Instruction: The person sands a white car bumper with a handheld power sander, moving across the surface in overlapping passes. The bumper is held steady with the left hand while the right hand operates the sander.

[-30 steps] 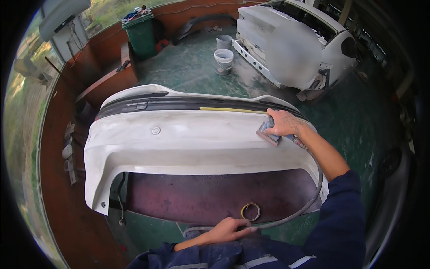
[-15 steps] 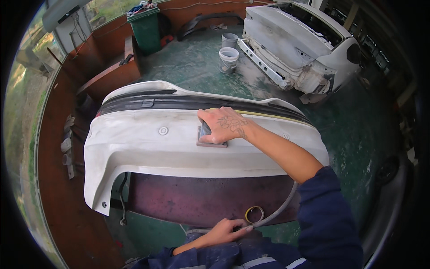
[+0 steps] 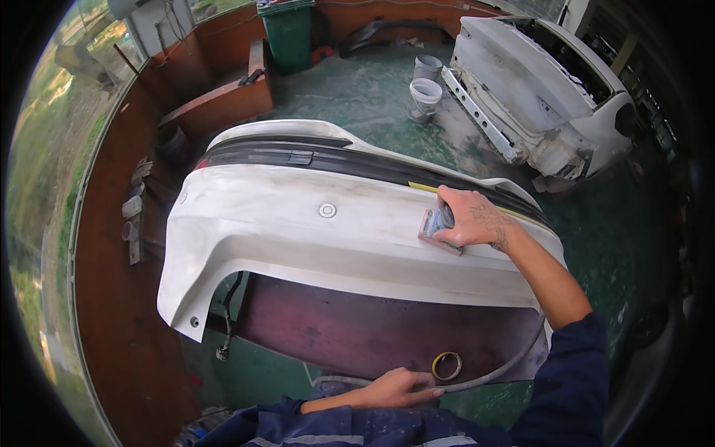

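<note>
My right hand is wrapped over a small sander with a rectangular pad. The pad lies against the upper face of a white car bumper, right of a round parking sensor. A strip of yellow masking tape runs along the bumper's black trim beside my fingers. Low in front of my body, my left hand is closed around a grey hose. The hose curves up to the right, and my right arm and the bumper hide its far end.
A roll of yellow tape rests on the dark reddish panel under the bumper. A cable with a connector dangles at the left. Beyond are two buckets, a green bin and a partly stripped white car.
My right hand has slid the sander to the right along the bumper, and its pad is now more tilted. The view has turned left. My left hand stays at the hose.
</note>
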### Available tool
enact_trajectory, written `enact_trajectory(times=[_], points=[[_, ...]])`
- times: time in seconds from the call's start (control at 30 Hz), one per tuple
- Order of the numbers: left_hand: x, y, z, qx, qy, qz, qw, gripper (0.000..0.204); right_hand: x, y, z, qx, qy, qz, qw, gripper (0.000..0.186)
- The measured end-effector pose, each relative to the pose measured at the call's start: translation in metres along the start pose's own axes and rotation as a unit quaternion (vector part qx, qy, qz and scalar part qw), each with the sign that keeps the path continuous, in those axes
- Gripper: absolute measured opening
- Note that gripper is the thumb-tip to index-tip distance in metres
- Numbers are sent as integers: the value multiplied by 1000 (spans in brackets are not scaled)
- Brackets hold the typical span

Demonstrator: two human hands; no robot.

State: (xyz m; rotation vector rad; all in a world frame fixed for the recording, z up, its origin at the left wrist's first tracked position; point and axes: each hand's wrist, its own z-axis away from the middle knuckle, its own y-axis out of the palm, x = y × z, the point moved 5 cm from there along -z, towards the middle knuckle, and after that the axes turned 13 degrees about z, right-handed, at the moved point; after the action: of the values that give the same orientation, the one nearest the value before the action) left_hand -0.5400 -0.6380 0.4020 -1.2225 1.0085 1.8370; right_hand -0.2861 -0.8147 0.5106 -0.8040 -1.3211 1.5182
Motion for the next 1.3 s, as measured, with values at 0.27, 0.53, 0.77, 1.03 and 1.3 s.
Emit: enact_trajectory(times=[0.27,0.53,0.77,1.03,1.3], points=[[3,-45,24,-19,-12,72,997,37,101,-14,-96,-17,-122,-13,992,49],[3,-48,24,33,11,117,992,39,106,-12,-97,25,-125,-18,992,47],[3,-49,23,50,18,138,989,42,57,-18,-40,137,-38,41,989,47],[5,-54,21,24,20,141,990,41,92,-17,-92,64,-100,28,993,48],[4,-52,16,41,-6,105,994,39,53,-9,-67,69,-52,-15,996,52]])
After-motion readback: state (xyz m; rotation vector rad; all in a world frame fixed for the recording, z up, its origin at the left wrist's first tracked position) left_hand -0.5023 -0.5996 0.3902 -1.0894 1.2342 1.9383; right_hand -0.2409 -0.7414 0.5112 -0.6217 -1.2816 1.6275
